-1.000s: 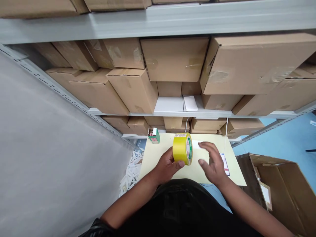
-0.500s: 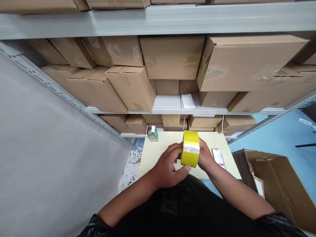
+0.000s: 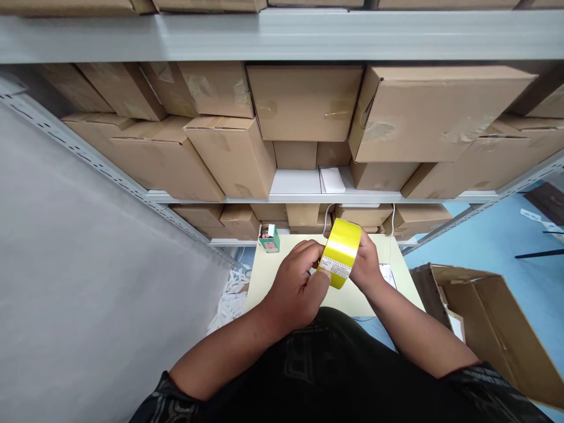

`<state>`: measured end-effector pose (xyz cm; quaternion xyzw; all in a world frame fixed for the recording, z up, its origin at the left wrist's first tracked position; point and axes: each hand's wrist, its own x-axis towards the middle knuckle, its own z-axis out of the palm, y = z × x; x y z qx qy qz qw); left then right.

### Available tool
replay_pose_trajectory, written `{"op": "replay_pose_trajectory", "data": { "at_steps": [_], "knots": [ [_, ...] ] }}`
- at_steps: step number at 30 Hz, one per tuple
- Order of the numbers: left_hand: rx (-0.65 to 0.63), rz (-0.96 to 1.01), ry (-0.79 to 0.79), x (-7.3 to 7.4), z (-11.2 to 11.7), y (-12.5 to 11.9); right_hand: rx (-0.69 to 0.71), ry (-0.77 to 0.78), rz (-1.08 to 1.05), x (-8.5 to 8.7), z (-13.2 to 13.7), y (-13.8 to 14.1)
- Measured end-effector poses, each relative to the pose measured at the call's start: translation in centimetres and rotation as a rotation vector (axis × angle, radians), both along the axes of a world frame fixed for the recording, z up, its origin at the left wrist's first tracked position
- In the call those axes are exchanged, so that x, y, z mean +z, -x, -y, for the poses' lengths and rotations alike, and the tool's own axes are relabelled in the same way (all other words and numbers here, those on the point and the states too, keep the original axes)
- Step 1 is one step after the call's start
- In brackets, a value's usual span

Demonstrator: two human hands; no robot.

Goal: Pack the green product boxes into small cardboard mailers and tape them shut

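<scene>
Between my two hands is a roll of yellow tape (image 3: 345, 242), tilted, with a white printed label (image 3: 335, 267) across its outer face. My left hand (image 3: 300, 282) is closed on the roll's left side, its thumb lying at the label's edge. My right hand (image 3: 366, 261) grips the roll from the right and behind, so most of its fingers are hidden. Below them is a pale yellow table (image 3: 268, 276). A phone (image 3: 386, 274) lies on it, partly covered by my right wrist.
A small green box (image 3: 269, 238) stands at the table's back left. Grey metal shelves (image 3: 308, 36) full of cardboard boxes (image 3: 308, 103) rise in front. An open carton (image 3: 506, 329) stands on the floor at right; white scraps (image 3: 229, 302) lie at left, near a grey wall (image 3: 88, 282).
The tape roll has tilted to the right and risen slightly. My left thumb has moved from below the roll up onto its labelled face. My right forearm now covers more of the phone.
</scene>
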<state>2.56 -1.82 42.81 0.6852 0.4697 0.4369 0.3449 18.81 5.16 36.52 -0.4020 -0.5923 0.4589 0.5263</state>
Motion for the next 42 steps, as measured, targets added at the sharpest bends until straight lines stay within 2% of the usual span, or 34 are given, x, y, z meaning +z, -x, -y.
{"op": "replay_pose_trajectory", "data": {
  "at_steps": [3,6,11,16,22,25,30,37,42],
  "knots": [
    [0.000,0.028,0.029,0.4,-0.3,0.1,-0.099,-0.124,0.066,-0.3,-0.3,-0.5],
    [0.005,0.059,0.057,0.4,-0.6,0.1,-0.124,-0.225,0.132,-0.7,-0.4,-1.0],
    [-0.020,0.088,0.099,0.2,-1.4,0.6,-0.211,-0.349,0.255,-1.3,-0.2,-1.3],
    [-0.017,0.092,0.105,-0.1,-2.0,0.8,-0.341,-0.521,0.390,-1.2,0.0,-1.5],
    [0.032,0.079,0.104,-0.5,-2.0,0.7,-0.409,-0.621,0.503,-1.4,-0.2,-1.9],
    [0.015,0.105,0.102,-0.5,-1.9,0.6,-0.390,-0.607,0.489,-1.4,-0.1,-1.9],
    [0.000,0.088,0.077,-0.2,-1.2,0.4,-0.361,-0.472,0.444,-1.0,0.3,-1.4],
    [-0.009,0.065,0.054,0.4,-0.3,0.1,-0.204,-0.278,0.261,-0.7,0.8,-0.6],
    [-0.003,0.072,0.044,0.5,0.2,0.1,-0.148,-0.224,0.191,-0.7,1.5,-0.1]
  ]
}}
